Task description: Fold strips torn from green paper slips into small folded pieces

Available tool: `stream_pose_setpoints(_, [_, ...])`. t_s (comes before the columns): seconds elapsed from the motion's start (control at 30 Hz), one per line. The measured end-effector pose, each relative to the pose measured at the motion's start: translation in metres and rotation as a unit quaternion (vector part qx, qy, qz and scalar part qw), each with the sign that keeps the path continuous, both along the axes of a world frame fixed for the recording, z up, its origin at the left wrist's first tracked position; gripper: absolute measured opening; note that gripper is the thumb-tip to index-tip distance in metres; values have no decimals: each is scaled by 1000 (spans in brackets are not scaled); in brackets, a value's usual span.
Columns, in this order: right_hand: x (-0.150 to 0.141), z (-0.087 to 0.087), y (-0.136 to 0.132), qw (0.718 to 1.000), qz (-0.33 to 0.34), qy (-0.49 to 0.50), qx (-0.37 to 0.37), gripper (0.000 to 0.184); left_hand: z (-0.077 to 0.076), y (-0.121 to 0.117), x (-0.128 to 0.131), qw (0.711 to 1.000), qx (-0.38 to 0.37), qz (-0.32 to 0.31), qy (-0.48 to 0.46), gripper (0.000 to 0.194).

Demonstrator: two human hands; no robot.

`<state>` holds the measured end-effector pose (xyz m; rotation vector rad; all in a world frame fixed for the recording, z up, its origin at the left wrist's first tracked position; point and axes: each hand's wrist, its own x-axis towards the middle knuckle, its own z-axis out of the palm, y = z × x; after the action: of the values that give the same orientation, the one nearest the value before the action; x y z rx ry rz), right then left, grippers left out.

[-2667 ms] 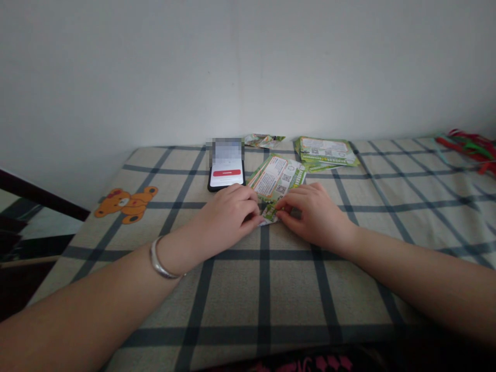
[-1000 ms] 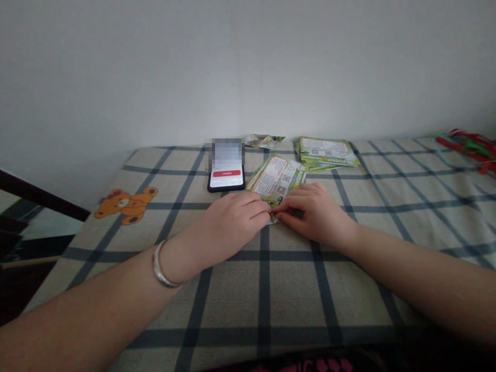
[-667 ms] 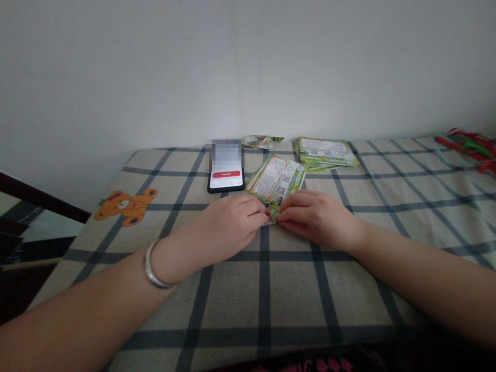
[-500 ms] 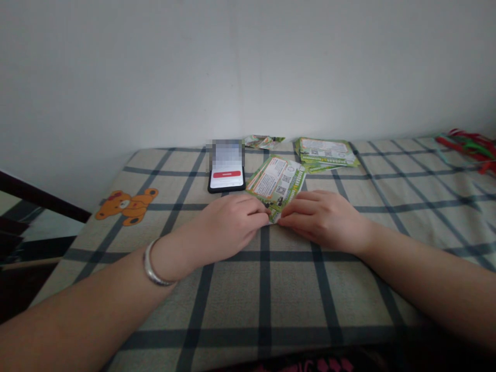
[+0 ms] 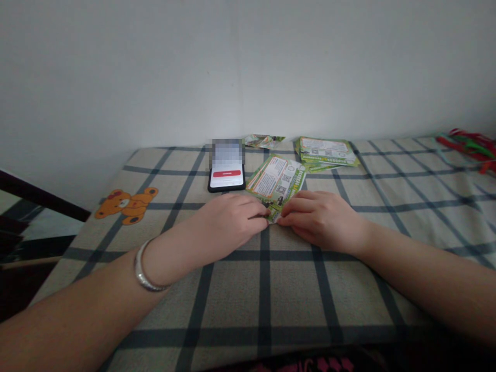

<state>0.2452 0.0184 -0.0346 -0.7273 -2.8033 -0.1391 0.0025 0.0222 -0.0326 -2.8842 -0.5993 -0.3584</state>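
A green printed leaflet (image 5: 277, 182) lies on the checked cloth (image 5: 271, 289) in front of me. My left hand (image 5: 228, 219), with a silver bracelet (image 5: 141, 266) on its wrist, rests on the cloth with fingers curled, pinching the leaflet's near corner. My right hand (image 5: 320, 217) meets it from the right, fingers pressed together on the same corner. The fingertips of both hands touch over the paper's edge.
A black phone (image 5: 227, 173) with a lit screen lies just behind my left hand. A stack of similar leaflets (image 5: 325, 151) and a small folded piece (image 5: 263, 140) sit near the wall. Red and green ribbons (image 5: 470, 147) lie far right. A bear print (image 5: 126, 203) marks the cloth.
Both hands stay on the leaflet's near corner, with small finger shifts. My left forearm has slid back a little, so the bracelet sits lower in view.
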Motion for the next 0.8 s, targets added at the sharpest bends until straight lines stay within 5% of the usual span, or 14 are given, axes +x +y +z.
stream_pose_setpoints(0.8, [10, 10, 3, 999, 22, -21, -11, 19, 11, -5, 1, 998, 42, -21, 42, 20])
